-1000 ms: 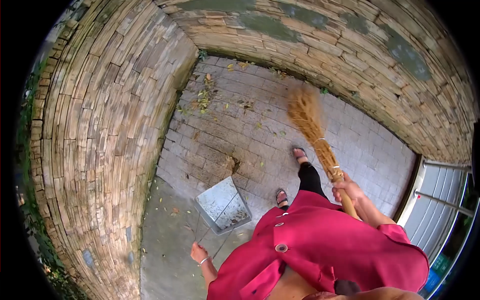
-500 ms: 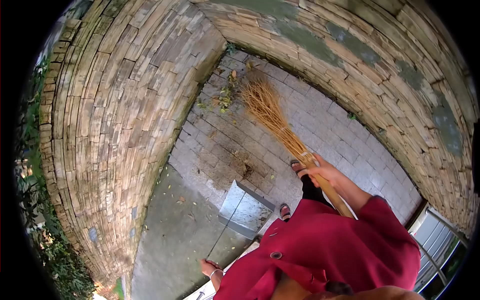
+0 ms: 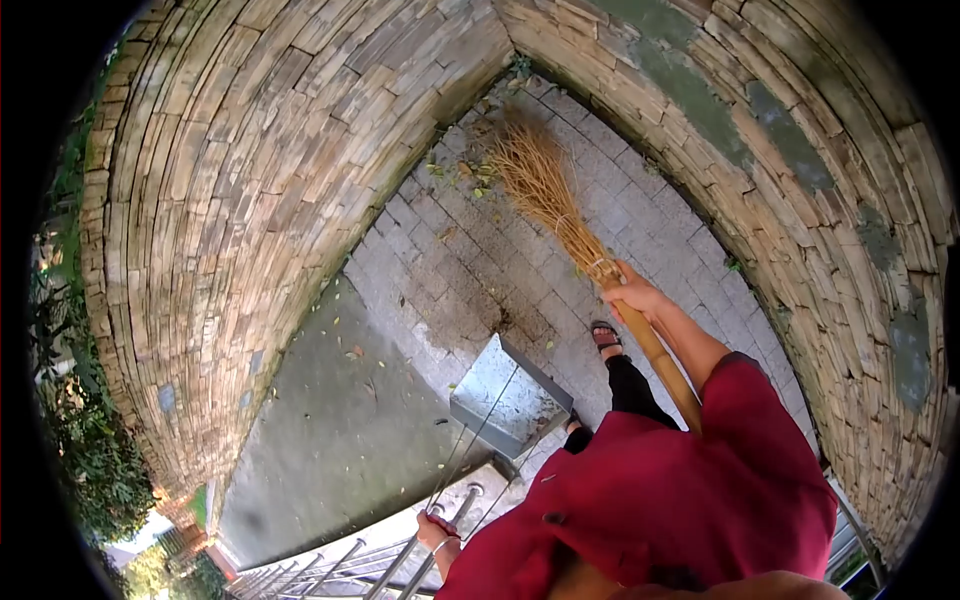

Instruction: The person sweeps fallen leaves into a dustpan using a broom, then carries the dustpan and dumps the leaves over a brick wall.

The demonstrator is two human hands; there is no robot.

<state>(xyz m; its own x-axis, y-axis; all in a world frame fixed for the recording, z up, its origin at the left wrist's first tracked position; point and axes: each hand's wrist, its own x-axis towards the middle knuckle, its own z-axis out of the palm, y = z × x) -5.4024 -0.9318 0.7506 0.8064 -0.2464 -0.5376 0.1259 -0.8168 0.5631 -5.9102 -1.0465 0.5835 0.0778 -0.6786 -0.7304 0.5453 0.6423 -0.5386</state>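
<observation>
2 closed grips: right hand [image 3: 637, 292], broom [image 3: 572, 232]; left hand [image 3: 434, 530] (braceleted), dustpan [image 3: 513, 408].

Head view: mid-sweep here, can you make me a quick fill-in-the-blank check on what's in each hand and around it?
1. The broom is gripped in the person's ____.
2. The other tool, held by the left hand, is the ____.
3. Of the broom's handle and its bristles, the ____ are closer to the yellow-green leaves.
4. A bracelet circles the person's ____ wrist.

Missing words: right hand; dustpan; bristles; left
</observation>
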